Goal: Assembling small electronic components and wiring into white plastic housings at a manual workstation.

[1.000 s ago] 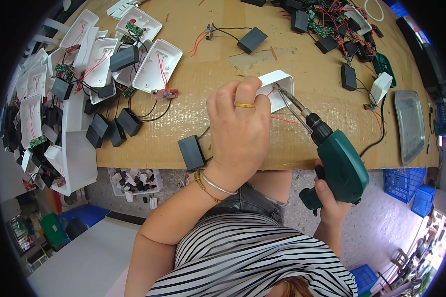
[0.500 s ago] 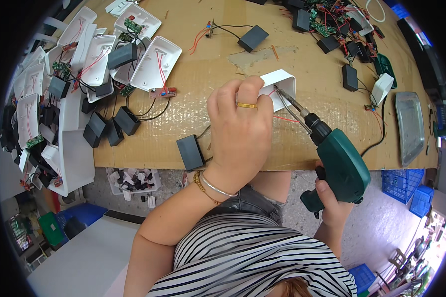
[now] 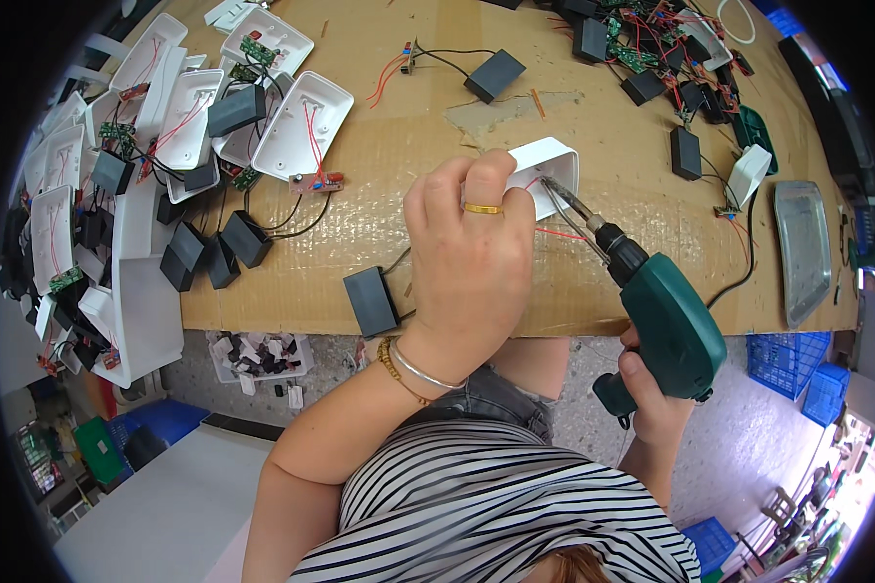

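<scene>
My left hand [image 3: 472, 248] is closed around a white plastic housing [image 3: 544, 155], tilted so that its hollow side faces right. My fingers cover its left part. A red wire [image 3: 561, 234] comes out below it. With my right hand [image 3: 651, 398] I grip the handle of a green soldering gun [image 3: 673, 311]. Its metal tip and a thin tube beside it reach into the housing's hollow; the exact contact point is too small to make out. By my left wrist lies a black box [image 3: 370, 302] with dark wires running under my hand.
White housings [image 3: 304, 124] with wires and circuit boards pile up at left. More black boxes [image 3: 246, 238] lie near them. A single box [image 3: 496, 76] with a board lies at the back. Tangled boards [image 3: 642, 58] fill the far right, above a metal tray [image 3: 803, 253].
Almost nothing differs. The soldering gun's tip has shifted very slightly inside the housing, while my left hand stays in place.
</scene>
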`<control>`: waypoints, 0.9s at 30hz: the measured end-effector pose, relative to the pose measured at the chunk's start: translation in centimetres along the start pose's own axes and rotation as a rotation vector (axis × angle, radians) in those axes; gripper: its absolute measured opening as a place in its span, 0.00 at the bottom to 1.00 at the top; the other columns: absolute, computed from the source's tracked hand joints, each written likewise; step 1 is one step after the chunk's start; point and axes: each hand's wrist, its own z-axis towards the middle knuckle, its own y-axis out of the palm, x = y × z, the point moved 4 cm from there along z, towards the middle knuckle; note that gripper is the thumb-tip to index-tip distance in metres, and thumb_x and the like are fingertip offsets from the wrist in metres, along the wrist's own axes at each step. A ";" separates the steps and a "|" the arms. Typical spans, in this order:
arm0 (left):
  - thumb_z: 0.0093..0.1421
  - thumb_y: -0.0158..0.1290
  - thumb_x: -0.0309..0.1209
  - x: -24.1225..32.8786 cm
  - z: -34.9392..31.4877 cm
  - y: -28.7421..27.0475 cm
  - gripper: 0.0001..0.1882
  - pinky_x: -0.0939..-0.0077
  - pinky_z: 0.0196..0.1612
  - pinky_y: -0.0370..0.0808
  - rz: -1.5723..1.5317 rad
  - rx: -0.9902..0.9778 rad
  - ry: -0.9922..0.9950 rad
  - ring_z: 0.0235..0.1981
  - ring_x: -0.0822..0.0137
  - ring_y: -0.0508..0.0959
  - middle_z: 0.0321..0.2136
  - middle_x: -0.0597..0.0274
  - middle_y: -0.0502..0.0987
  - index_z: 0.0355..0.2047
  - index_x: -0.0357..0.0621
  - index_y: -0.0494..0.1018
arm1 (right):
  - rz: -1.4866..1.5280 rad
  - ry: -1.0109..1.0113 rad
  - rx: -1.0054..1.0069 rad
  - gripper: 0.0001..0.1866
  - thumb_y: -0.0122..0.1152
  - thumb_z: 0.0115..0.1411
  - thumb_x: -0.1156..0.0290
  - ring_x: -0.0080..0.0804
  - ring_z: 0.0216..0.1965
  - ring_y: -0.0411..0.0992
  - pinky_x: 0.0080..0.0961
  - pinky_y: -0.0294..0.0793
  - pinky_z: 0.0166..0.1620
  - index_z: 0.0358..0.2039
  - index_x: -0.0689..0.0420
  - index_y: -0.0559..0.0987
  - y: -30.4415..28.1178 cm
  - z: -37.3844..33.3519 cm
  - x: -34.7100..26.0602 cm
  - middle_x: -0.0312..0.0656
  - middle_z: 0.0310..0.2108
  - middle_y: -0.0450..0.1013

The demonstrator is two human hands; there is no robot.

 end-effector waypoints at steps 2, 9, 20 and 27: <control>0.43 0.50 0.26 0.0 0.0 0.1 0.06 0.63 0.42 0.64 0.001 0.000 0.000 0.40 0.58 0.65 0.38 0.58 0.66 0.22 0.35 0.70 | 0.033 -0.018 0.011 0.20 0.62 0.48 0.74 0.27 0.38 0.69 0.23 0.67 0.43 0.43 0.63 0.72 0.1 0.2 -0.1 0.41 0.37 0.72; 0.43 0.50 0.25 0.0 0.0 0.0 0.06 0.63 0.42 0.64 -0.005 -0.001 -0.005 0.40 0.58 0.65 0.38 0.58 0.66 0.22 0.35 0.71 | 0.044 -0.015 0.014 0.21 0.62 0.48 0.74 0.27 0.38 0.69 0.23 0.67 0.43 0.44 0.63 0.71 -0.1 0.1 0.1 0.41 0.37 0.72; 0.43 0.50 0.26 0.0 0.1 0.0 0.06 0.63 0.43 0.63 -0.001 0.002 -0.008 0.40 0.58 0.65 0.38 0.58 0.66 0.22 0.35 0.71 | 0.023 -0.006 0.098 0.25 0.62 0.43 0.71 0.25 0.33 0.68 0.20 0.67 0.37 0.44 0.63 0.69 0.3 0.4 0.0 0.41 0.34 0.71; 0.43 0.50 0.26 0.1 0.1 0.0 0.06 0.62 0.43 0.63 -0.001 -0.009 -0.015 0.40 0.58 0.65 0.38 0.58 0.66 0.22 0.35 0.71 | 0.084 -0.031 0.091 0.29 0.63 0.43 0.68 0.27 0.34 0.69 0.21 0.67 0.38 0.47 0.63 0.68 0.2 0.4 0.1 0.43 0.36 0.71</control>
